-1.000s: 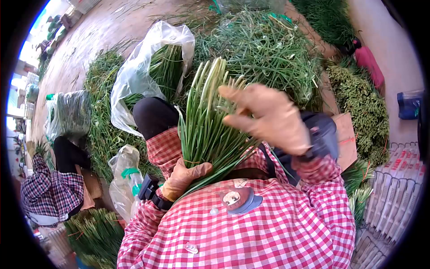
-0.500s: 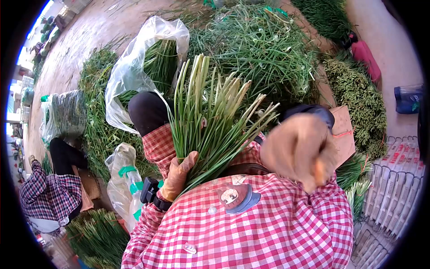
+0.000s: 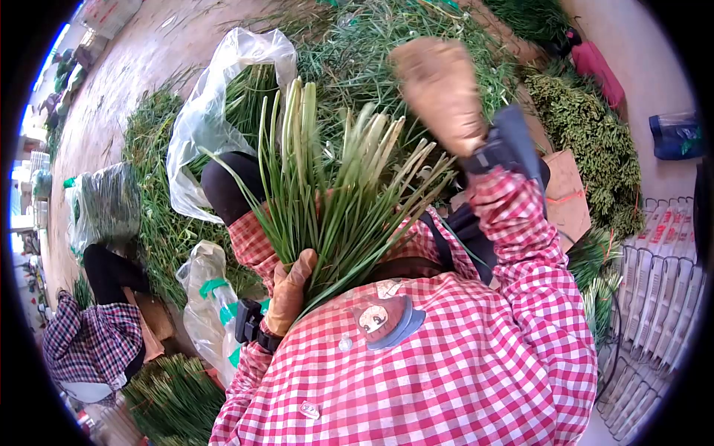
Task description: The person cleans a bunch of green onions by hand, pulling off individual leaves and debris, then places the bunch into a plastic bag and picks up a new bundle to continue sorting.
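The left hand (image 3: 290, 293), gloved, is wrapped around a bunch of chive-like stems (image 3: 327, 215), thumb across the front. The right hand (image 3: 439, 89), also gloved, is well apart, out in front over the loose heap of greens (image 3: 335, 59); it is blurred, and I can't tell whether its fingers hold anything.

From where I stand, the bunch looks light, springy rather than limp, and probably a little slick. Single stems would likely bend or bruise if squeezed hard, so I'd take hold low down, where they gather, with a firm, even wrap.

The bunch sits close before the checked shirt (image 3: 439, 349), narrow at the glove and fanning wide above. Its stems are deep green, paling to whitish or straw-coloured tips at uneven heights; one stem strays left. Beyond the knee stands a clear plastic bag (image 3: 190, 156) with more stems inside.
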`<state>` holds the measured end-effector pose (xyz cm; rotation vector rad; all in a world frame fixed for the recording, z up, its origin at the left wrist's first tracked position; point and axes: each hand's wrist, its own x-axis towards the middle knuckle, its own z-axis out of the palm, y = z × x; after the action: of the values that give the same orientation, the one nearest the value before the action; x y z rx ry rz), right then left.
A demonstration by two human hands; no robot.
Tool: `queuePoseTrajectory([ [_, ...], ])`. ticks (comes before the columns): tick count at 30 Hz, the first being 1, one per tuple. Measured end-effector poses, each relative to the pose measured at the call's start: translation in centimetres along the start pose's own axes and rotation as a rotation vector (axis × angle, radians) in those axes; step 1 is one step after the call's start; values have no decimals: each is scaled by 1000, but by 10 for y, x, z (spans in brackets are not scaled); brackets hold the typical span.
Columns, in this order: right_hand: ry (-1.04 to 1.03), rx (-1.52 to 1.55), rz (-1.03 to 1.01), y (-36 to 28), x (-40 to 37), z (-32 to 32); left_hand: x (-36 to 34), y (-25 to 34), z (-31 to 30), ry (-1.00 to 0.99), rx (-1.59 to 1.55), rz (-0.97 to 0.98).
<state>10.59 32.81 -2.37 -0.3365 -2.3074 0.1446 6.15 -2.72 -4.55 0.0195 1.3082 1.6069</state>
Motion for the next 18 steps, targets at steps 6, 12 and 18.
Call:
queuePoseTrajectory([
  [6,-378,673,658,-94,-10,-86,6,-6,-17,-23,62,14],
  [12,-853,803,677,-132,-36,-56,0,-16,-18,77,270,228],
  [18,-719,1720,913,-118,-35,-73,14,-32,-39,113,47,124],
])
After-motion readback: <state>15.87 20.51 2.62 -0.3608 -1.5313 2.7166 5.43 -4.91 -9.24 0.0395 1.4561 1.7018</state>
